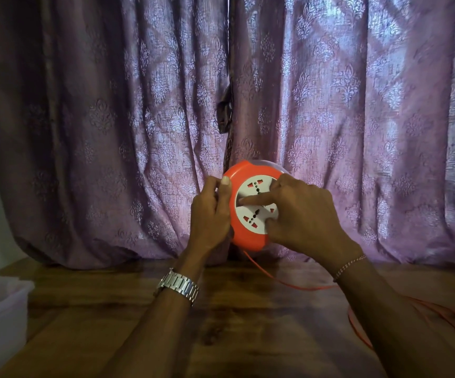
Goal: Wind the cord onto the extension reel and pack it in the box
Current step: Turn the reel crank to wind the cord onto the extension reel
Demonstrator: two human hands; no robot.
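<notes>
A round orange extension reel (pixel 245 173) with a white socket face (pixel 250 219) is held upright in the air above the wooden table (pixel 220 309). My left hand (pixel 211 211) grips its left rim, thumb over the orange edge. My right hand (pixel 302 214) lies on the socket face, index finger stretched straight across the white disc, the other fingers curled at its right side. An orange cord (pixel 275 279) drops from the bottom of the reel and runs right across the table into loose loops (pixel 439 315) behind my right forearm.
A translucent plastic box (pixel 0 309) stands at the left edge of the table. A purple patterned curtain (pixel 111 118) hangs close behind the reel along the table's far edge.
</notes>
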